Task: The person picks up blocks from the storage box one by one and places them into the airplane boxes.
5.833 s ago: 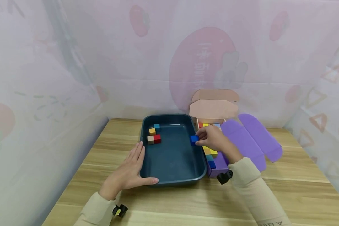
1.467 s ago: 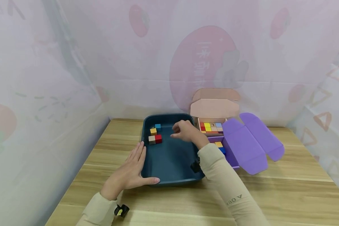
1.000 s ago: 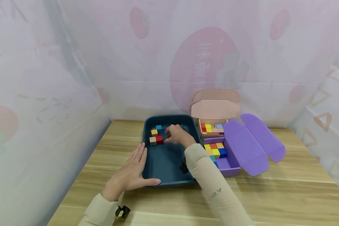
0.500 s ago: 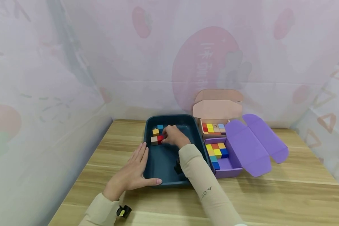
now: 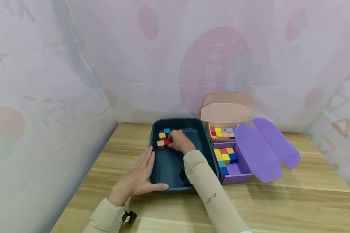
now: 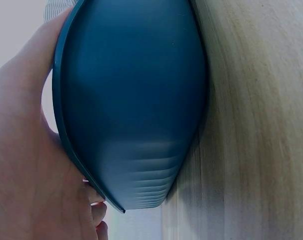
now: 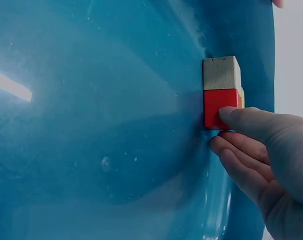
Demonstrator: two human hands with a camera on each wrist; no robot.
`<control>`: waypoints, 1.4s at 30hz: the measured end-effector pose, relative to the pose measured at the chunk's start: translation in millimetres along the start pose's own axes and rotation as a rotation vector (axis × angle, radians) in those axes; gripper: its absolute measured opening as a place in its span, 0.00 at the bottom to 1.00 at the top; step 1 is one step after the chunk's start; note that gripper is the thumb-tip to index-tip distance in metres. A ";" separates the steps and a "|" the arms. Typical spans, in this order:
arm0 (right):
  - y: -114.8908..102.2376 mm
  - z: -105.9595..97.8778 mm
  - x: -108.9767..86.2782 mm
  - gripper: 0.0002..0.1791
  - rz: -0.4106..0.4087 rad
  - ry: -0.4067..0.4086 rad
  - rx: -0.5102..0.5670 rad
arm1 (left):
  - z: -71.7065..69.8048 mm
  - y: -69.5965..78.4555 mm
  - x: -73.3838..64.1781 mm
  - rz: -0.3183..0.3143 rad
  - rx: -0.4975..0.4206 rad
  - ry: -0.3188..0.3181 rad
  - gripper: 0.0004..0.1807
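Note:
In the head view, my right hand (image 5: 180, 141) reaches into the dark teal tray (image 5: 178, 187). It pinches a red cube (image 7: 220, 107) between thumb and fingers; the thumb lies on the cube's face in the right wrist view. Against the red cube stands a natural wood cube (image 5: 160, 144). Just behind are a yellow-orange cube (image 5: 162, 136) and a light blue cube (image 5: 167, 131). My left hand (image 5: 137, 176) rests on the tray's near left corner, fingers straight along the left rim and thumb along the front rim.
Right of the tray sits an open purple box (image 5: 237, 178) partly filled with coloured cubes, its lid (image 5: 262, 150) folded out rightward. Behind it stands an open pinkish cardboard box (image 5: 226, 112) with more cubes. A printed cloth (image 5: 151, 64) encloses the wooden table (image 5: 309, 181).
My right hand, which held a blue cube over the tray's right rim, came away without it and moved left across the tray to the red cube. My left hand stayed on the tray.

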State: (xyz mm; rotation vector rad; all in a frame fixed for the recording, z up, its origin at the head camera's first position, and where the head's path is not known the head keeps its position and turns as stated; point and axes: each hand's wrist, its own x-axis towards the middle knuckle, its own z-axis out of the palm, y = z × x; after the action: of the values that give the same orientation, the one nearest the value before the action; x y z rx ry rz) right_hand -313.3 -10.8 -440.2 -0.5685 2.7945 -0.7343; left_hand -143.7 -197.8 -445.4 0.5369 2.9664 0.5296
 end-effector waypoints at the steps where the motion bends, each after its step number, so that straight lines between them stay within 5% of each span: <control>1: 0.0 0.2 -0.2 0.18 0.001 0.001 0.000 | -0.1 -0.1 0.0 -0.001 0.001 -0.002 0.76; 23: 8.9 -31.6 -20.4 0.15 -0.081 0.013 -0.008 | -2.4 2.9 0.1 -0.005 -0.007 -0.013 0.76; 42: 8.8 -78.2 -76.0 0.17 -0.194 0.018 -0.019 | -1.4 1.6 2.4 -0.022 -0.006 -0.017 0.77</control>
State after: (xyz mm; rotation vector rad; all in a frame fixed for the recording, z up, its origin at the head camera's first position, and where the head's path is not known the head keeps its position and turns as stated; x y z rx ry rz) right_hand -269.1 61.3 -370.8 -0.8502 2.7929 -0.7527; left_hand -145.6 -196.0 -443.6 0.5052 2.9495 0.5293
